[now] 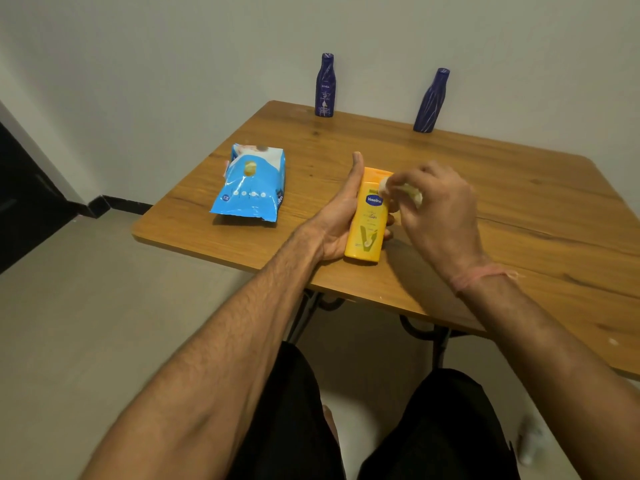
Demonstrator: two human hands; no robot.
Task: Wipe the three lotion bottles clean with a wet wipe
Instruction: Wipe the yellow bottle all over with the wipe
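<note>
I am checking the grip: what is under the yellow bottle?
The left hand lies under the yellow bottle, gripping it above the table. Its fingers are mostly covered; only tips show at the right.

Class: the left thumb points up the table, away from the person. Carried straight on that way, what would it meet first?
Probably nothing on the table: the left hand's thumb points between the two blue bottles, towards the wall. Depth is unclear.

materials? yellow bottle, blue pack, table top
Yellow bottle: likely plastic, smooth, opaque, with a soft sheen.
Blue pack: thin glossy plastic film; it is crinkled and shows sharp glints.
Table top: wood grain and knots show, matte; solid wood or laminate, can't tell.
</note>
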